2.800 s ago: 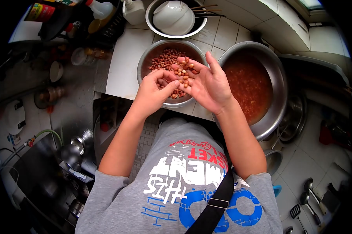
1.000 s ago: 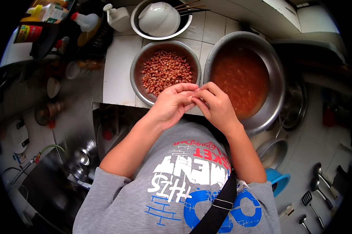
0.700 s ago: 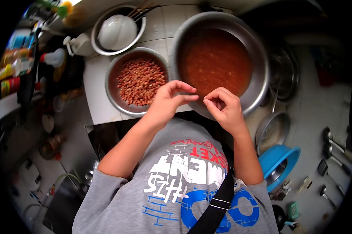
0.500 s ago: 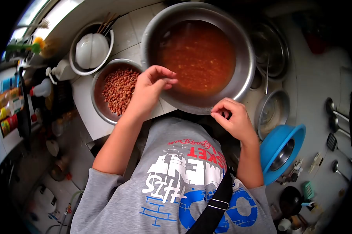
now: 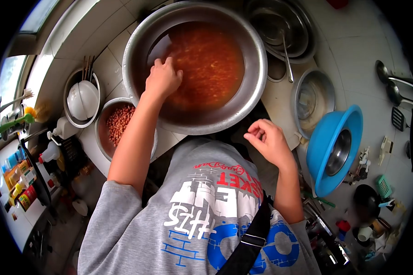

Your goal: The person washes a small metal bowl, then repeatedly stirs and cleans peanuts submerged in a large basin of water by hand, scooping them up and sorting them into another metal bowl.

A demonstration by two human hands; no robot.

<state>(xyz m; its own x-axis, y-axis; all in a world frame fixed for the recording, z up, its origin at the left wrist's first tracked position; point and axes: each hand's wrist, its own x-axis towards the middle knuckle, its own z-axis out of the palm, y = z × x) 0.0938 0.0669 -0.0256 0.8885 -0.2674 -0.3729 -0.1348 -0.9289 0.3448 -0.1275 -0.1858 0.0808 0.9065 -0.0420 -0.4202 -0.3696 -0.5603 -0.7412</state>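
Reddish liquid (image 5: 208,68), flecked with small pale pieces, is contained in the large metal basin (image 5: 256,91) on the worktop (image 5: 279,98). The left hand (image 5: 164,81) is the nearer: it is placed over the basin's left part, palm down, with most of the liquid lying to its right. Its thumb is set apart from the bent fingers; whether anything is held beneath cannot be told. The right hand (image 5: 271,141) is positioned outside the near right rim, the liquid lying forward and to its left; its fingers are curled with the thumb close by, and whether anything is pinched cannot be told. Red kernels (image 5: 118,124) are held in the smaller metal bowl (image 5: 100,130), left of the basin and partly covered by the left forearm (image 5: 135,144). White crockery (image 5: 82,100) is contained in another bowl (image 5: 67,106) beyond.
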